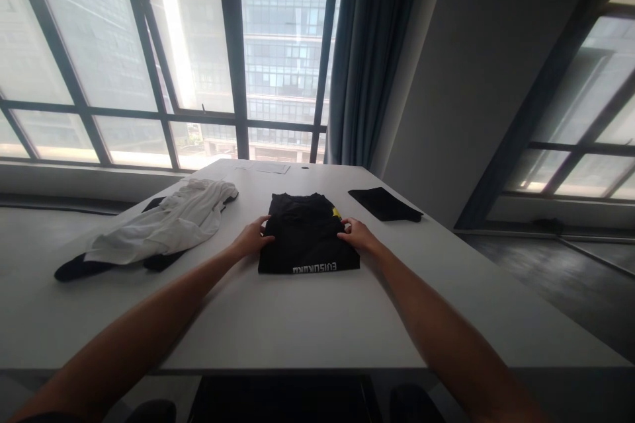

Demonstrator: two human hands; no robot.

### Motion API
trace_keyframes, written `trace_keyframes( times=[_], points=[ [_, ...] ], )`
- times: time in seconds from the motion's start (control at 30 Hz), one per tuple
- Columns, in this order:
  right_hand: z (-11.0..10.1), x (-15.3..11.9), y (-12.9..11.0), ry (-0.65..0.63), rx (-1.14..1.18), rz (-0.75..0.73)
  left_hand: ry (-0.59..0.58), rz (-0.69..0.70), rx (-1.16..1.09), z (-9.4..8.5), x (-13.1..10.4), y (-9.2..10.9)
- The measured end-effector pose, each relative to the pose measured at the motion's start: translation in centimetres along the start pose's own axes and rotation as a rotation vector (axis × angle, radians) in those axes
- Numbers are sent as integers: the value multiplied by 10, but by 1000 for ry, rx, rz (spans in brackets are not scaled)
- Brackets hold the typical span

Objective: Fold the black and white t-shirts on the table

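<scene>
A black garment (307,231) with upside-down white lettering along its near edge and a small yellow patch at its right lies folded in the middle of a white table (297,330). My left hand (254,238) pinches its left edge between thumb and fingers. At the opposite edge, beside the yellow patch, my right hand (357,235) grips the cloth the same way. The fingertips of both hands are partly hidden at the fabric.
A crumpled white and black garment (163,218) lies on the table's left part. Toward the right edge is a flat, folded black cloth (385,203). Papers (272,169) lie at the far end, near the windows. A dark chair (285,400) stands below the near edge.
</scene>
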State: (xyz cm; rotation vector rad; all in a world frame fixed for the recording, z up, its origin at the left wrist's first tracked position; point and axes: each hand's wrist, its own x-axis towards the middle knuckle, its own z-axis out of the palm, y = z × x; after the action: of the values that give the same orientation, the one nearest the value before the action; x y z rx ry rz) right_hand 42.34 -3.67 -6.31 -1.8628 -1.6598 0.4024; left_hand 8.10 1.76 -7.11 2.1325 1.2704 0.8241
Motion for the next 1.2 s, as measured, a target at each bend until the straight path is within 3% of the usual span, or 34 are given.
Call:
trace_keyframes(
  times=[0.17, 0.27, 0.4, 0.5, 0.57, 0.67, 0.77, 0.83, 1.03, 1.2],
  points=[
    [-11, -6, -5, 39, 95, -68, 80, 174, 65, 1, -4, 7],
    [-14, -9, -2, 9, 31, -14, 40, 133, 126, 3, -2, 2],
    [-19, -16, -3, -115, -237, 45, -3, 104, 325, 2, -5, 2],
    [-16, -23, -16, 4, -399, -42, 89, 155, 512, 6, -15, 18],
    [-6, -29, -29, 64, -424, -157, 104, 261, 535, 15, -23, 32],
    [19, -34, -46, -30, -390, -325, -70, 376, 490, 36, -31, 45],
    [41, -33, -48, -240, -411, -304, -299, 307, 493, 51, -30, 41],
    [47, -28, -41, -316, -433, -230, -356, 261, 499, 51, -26, 32],
    [40, -6, -7, -259, -429, -116, -319, 120, 522, 30, -7, 4],
    [35, 5, 11, -227, -423, -15, -312, 68, 537, 22, -2, -1]
  ],
)
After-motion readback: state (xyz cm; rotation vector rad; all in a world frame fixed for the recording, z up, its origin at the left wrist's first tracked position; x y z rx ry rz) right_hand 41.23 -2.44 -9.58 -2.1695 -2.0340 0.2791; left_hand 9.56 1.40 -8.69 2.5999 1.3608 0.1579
